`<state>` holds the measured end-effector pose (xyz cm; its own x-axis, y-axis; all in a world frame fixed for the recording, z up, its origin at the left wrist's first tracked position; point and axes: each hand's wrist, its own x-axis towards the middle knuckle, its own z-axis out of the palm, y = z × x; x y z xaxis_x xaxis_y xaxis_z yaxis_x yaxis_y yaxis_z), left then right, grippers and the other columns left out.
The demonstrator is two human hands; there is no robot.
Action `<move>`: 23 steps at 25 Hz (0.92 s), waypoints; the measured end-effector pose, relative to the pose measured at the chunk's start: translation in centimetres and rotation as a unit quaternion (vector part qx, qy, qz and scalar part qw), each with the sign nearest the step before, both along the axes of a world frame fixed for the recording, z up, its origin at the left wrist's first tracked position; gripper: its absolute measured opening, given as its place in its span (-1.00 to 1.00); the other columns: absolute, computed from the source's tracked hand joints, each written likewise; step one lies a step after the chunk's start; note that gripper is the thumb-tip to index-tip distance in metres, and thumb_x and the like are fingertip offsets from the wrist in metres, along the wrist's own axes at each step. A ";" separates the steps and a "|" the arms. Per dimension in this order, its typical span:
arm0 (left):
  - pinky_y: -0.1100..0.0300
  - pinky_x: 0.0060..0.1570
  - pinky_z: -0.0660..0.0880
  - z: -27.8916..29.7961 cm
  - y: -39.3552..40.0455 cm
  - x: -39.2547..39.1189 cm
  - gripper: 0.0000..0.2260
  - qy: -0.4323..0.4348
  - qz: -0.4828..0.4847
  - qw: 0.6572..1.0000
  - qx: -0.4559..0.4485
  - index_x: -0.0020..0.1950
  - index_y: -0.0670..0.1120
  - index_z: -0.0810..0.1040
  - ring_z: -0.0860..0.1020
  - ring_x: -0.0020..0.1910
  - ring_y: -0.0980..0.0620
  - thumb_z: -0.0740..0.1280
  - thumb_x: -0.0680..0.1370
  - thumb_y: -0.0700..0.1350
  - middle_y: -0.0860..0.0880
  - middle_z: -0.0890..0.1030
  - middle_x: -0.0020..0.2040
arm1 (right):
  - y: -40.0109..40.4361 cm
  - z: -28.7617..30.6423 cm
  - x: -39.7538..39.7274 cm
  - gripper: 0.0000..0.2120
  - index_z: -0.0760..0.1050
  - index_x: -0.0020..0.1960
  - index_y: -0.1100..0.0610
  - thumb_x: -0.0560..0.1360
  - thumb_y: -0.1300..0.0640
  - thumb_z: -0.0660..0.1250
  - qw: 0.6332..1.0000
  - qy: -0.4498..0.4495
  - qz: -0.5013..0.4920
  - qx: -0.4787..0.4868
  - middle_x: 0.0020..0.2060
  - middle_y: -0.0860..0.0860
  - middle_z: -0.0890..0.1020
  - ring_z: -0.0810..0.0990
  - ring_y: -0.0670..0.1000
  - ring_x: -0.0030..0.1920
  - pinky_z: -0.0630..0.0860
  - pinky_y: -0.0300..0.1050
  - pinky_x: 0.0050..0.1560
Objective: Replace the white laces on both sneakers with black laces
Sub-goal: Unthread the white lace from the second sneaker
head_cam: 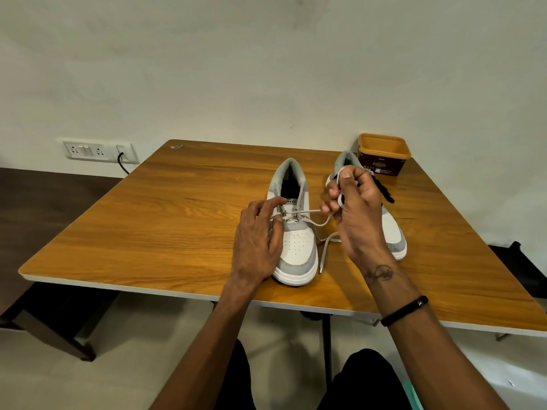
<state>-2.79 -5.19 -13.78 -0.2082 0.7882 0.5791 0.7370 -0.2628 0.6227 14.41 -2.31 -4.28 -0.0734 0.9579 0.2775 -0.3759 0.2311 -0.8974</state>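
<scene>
Two white and grey sneakers stand on the wooden table [148, 220], toes toward me. On the left sneaker [297, 247] a white lace [321, 223] runs only through the lowest eyelets. My left hand [259, 241] rests on that shoe's left side, fingertips at the eyelets, pinching the lace there. My right hand [353, 211] is raised between the shoes and grips the white lace, which loops over its fingers; one loose end trails down onto the table. The right sneaker [392, 232] is partly hidden behind this hand. A black lace [384, 189] lies by its far side.
An orange tub with a dark label [383, 153] stands at the table's far right corner. A wall socket panel with a black cable [100, 152] is at the left. A dark bench [38, 291] sits left of the table. My knees are under the near edge.
</scene>
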 end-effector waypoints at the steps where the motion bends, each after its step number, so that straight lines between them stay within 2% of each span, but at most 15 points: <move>1: 0.08 0.19 0.50 0.0 0.0 0.0 -0.64 0.001 0.002 1.000 -0.002 0.46 0.09 0.46 0.43 0.25 0.09 0.12 0.68 -0.01 0.03 0.50 0.30 | 0.2 -0.1 0.4 -0.81 0.41 0.19 0.17 0.75 0.04 0.20 0.999 -0.034 -0.015 0.006 -0.30 -0.02 0.52 0.40 -0.08 -0.37 0.44 -0.16 -0.32; 3: 0.07 0.19 0.50 -0.1 0.1 0.0 -0.63 0.003 0.004 1.000 -0.005 0.46 0.09 0.46 0.43 0.25 0.08 0.10 0.67 0.00 0.03 0.50 0.31 | 0.4 -0.1 1.1 -0.82 0.44 0.18 0.13 0.75 0.02 0.19 0.989 -0.137 -0.052 0.034 -0.31 -0.04 0.54 0.42 -0.13 -0.37 0.36 -0.23 -0.36; 5: 0.07 0.18 0.51 -0.1 0.1 0.0 -0.62 0.003 0.006 1.000 -0.008 0.47 0.09 0.45 0.43 0.26 0.09 0.09 0.67 0.02 0.03 0.50 0.32 | 0.2 -0.3 1.9 -0.84 0.47 0.16 0.08 0.74 0.01 0.19 0.959 -0.255 -0.093 0.078 -0.29 -0.02 0.58 0.49 -0.17 -0.34 0.40 -0.30 -0.33; 7: 0.06 0.18 0.51 -0.1 0.1 0.0 -0.63 0.006 0.007 1.000 -0.010 0.46 0.10 0.45 0.43 0.25 0.09 0.09 0.68 0.03 0.03 0.50 0.32 | 0.2 -0.5 2.6 -0.89 0.51 0.13 0.04 0.72 0.04 0.24 0.925 -0.348 -0.115 0.100 -0.21 -0.07 0.63 0.60 -0.20 -0.21 0.45 -0.38 -0.25; 9: 0.06 0.17 0.51 0.0 0.1 0.1 -0.63 0.009 0.010 1.000 -0.011 0.46 0.11 0.45 0.43 0.25 0.09 0.09 0.68 0.02 0.03 0.50 0.31 | 0.3 -0.9 3.0 -0.92 0.54 0.11 0.04 0.69 0.06 0.29 0.885 -0.448 -0.085 0.091 -0.09 -0.11 0.65 0.63 -0.16 -0.08 0.47 -0.33 -0.20; 12: 0.07 0.16 0.51 0.0 0.1 0.0 -0.64 0.008 0.011 1.000 -0.008 0.46 0.11 0.45 0.43 0.24 0.09 0.10 0.69 0.01 0.04 0.50 0.31 | 0.3 -2.2 2.6 -0.81 0.57 0.10 0.03 0.65 -0.09 0.35 0.802 -0.587 -0.019 0.111 0.02 -0.11 0.64 0.59 -0.11 -0.11 0.42 -0.24 -0.23; 13: 0.07 0.16 0.51 -0.1 0.0 0.0 -0.64 0.007 0.010 1.000 -0.007 0.46 0.11 0.45 0.43 0.24 0.10 0.10 0.69 0.01 0.04 0.50 0.31 | 0.3 -2.7 2.4 -0.75 0.59 0.11 0.02 0.63 -0.15 0.36 0.783 -0.608 -0.012 0.133 0.03 -0.11 0.64 0.57 -0.12 -0.13 0.42 -0.21 -0.24; 15: 0.08 0.15 0.51 -0.1 0.0 0.0 -0.64 0.007 0.011 1.000 -0.005 0.46 0.11 0.45 0.43 0.23 0.11 0.10 0.68 0.01 0.05 0.50 0.32 | 0.3 -3.2 2.0 -0.71 0.62 0.07 0.03 0.61 -0.20 0.37 0.765 -0.620 -0.029 0.175 -0.10 -0.09 0.66 0.56 -0.12 -0.20 0.48 -0.10 -0.27; 17: 0.10 0.15 0.51 0.0 0.0 0.0 -0.64 0.007 0.012 1.000 -0.004 0.47 0.11 0.44 0.42 0.23 0.12 0.11 0.69 0.01 0.05 0.50 0.32 | 0.4 -3.3 1.9 -0.75 0.63 -0.03 0.04 0.63 -0.13 0.37 0.778 -0.593 -0.072 0.194 -0.24 -0.06 0.65 0.57 -0.08 -0.26 0.55 -0.03 -0.27; 21: 0.06 0.16 0.52 0.1 0.0 0.1 -0.66 0.005 0.015 1.000 0.001 0.46 0.11 0.46 0.43 0.24 0.12 0.12 0.71 0.04 0.06 0.50 0.31 | 0.0 -3.5 2.7 -0.84 0.60 -0.11 0.06 0.62 0.06 0.37 0.859 -0.485 -0.118 0.112 -0.28 -0.15 0.62 0.59 -0.16 -0.29 0.41 -0.32 -0.31; 23: 0.01 0.18 0.53 0.2 -0.1 0.2 -0.68 -0.003 0.010 1.000 0.001 0.45 0.13 0.47 0.42 0.27 0.11 0.15 0.72 0.11 0.05 0.48 0.31 | 0.0 -4.0 3.1 -0.86 0.61 -0.12 0.05 0.61 0.08 0.39 0.881 -0.451 -0.127 0.064 -0.26 -0.17 0.64 0.62 -0.23 -0.22 0.46 -0.31 -0.24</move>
<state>-2.60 -5.32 -13.59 -0.2276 0.7825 0.5795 0.7391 -0.2486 0.6261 17.52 -2.31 -8.23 -0.1068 0.9402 0.3236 0.5558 0.3263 -0.7646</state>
